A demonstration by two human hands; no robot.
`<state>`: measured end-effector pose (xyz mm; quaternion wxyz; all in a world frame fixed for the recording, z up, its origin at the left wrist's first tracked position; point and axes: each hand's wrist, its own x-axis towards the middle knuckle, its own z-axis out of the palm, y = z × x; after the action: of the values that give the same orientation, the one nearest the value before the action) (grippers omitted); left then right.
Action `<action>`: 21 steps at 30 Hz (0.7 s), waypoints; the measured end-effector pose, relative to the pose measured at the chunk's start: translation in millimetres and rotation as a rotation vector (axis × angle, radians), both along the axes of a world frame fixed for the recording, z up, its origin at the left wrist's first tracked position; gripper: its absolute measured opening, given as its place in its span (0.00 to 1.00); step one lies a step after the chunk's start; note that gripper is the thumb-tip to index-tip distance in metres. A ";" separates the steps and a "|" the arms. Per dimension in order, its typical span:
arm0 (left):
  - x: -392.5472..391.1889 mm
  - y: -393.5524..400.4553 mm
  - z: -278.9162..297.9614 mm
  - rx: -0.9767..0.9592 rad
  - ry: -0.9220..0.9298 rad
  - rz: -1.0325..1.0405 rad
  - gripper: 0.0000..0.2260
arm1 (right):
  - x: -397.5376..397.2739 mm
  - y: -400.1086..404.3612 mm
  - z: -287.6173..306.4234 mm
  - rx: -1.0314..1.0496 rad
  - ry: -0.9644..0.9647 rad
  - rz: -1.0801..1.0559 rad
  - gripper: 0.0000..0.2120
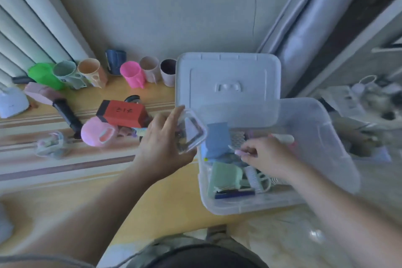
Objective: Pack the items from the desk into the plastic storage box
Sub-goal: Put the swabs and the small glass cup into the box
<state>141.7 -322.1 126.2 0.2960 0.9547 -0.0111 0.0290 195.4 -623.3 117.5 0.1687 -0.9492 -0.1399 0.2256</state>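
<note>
A clear plastic storage box stands at the desk's right end, its lid propped up behind it. Inside lie a blue card, a green pouch, a white brush and other small things. My left hand holds a small clear lidded container at the box's left rim. My right hand is inside the box, fingers pinched on a small thin item that is too blurred to name.
On the desk to the left lie a red and black box, a pink round item, a black cylinder and a clear bag. Several cups line the wall. Curtains hang left and right.
</note>
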 end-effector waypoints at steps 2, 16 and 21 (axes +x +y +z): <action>4.1 -38.8 2.9 0.014 -0.001 -0.098 0.51 | -12.6 -29.7 -26.4 -0.139 0.110 0.099 0.09; -6.2 -144.7 -35.0 0.421 0.296 -0.297 0.46 | -12.7 -75.6 -20.0 0.088 0.120 0.162 0.49; -5.4 -167.2 -52.8 0.263 0.301 -0.308 0.42 | -24.4 -66.5 -39.9 0.081 0.017 0.294 0.49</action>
<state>136.3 -489.3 73.3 0.1683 0.9657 -0.1160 -0.1605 171.0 -689.8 77.5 0.1734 -0.9089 -0.2851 0.2503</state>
